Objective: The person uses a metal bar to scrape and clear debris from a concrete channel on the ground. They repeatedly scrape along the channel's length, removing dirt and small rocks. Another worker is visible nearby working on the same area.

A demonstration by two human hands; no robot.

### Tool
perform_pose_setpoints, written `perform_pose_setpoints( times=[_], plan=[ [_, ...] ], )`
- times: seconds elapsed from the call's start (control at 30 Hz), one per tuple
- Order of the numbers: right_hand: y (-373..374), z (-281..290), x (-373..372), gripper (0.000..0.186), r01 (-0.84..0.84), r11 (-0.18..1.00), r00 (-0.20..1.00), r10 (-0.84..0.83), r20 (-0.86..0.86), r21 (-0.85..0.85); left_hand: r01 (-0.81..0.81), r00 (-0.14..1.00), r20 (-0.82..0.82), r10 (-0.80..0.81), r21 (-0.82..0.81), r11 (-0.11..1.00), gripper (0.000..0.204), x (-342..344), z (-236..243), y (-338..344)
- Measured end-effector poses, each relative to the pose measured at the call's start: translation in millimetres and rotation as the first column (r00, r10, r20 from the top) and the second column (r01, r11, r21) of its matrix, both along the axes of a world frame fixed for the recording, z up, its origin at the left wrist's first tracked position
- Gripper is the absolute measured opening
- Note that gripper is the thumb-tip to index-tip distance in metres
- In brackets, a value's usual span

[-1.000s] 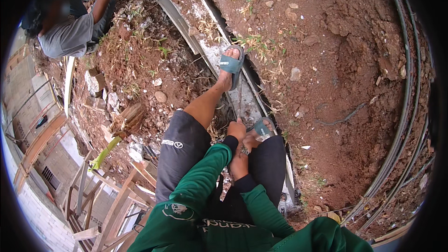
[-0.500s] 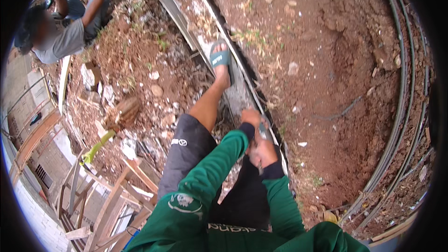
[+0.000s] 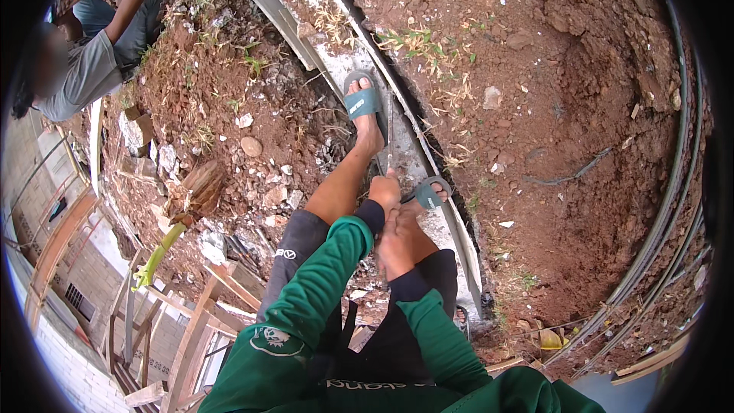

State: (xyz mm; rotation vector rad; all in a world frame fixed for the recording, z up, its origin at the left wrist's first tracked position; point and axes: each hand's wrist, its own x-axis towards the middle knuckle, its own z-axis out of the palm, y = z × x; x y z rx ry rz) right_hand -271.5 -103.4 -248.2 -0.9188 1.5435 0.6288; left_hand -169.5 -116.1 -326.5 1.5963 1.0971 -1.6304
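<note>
Rod point(image 3: 390, 124) points toward 12 o'clock, left hand point(image 3: 384, 190) grasping it; right hand point(image 3: 394, 242) clenched behind, contents unclear; board point(image 3: 269, 11) stands beside concrete point(image 3: 405, 154); work seems underway.

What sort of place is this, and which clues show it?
Probably an outdoor building site: bare reddish soil, a concrete-looking strip edged by thin boards, and rough timber pieces.
</note>
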Motion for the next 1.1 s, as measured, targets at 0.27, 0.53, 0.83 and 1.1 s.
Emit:
perform_pose_setpoints(
  times=[0.27,0.53,0.83,1.1],
  plan=[
    [88.0,7.1,59.5,0.061,-0.063,0.926,0.971,0.143,0.191,-0.372,0.26,0.965,0.071,-0.252,-0.147,0.955,0.05,44.7,3.9,72.2],
    [-106.9,68.9,87.8,0.029,0.338,0.788,0.911,-0.412,0.033,0.514,-0.422,0.907,-0.107,0.408,-0.218,0.88,0.034,43.6,56.8,-23.7],
    [-90.5,15.2,85.4,0.015,0.302,0.873,0.923,-0.367,0.11,0.382,0.982,0.15,0.645,-0.75,-0.184,0.038,0.032,50.7,-45.6,-19.7],
    [-78.4,13.6,88.7,0.041,0.198,0.914,0.962,-0.25,0.107,0.354,0.949,-0.117,0.765,-0.633,0.274,0.157,0.011,16.4,-67.1,9.9]
  ],
)
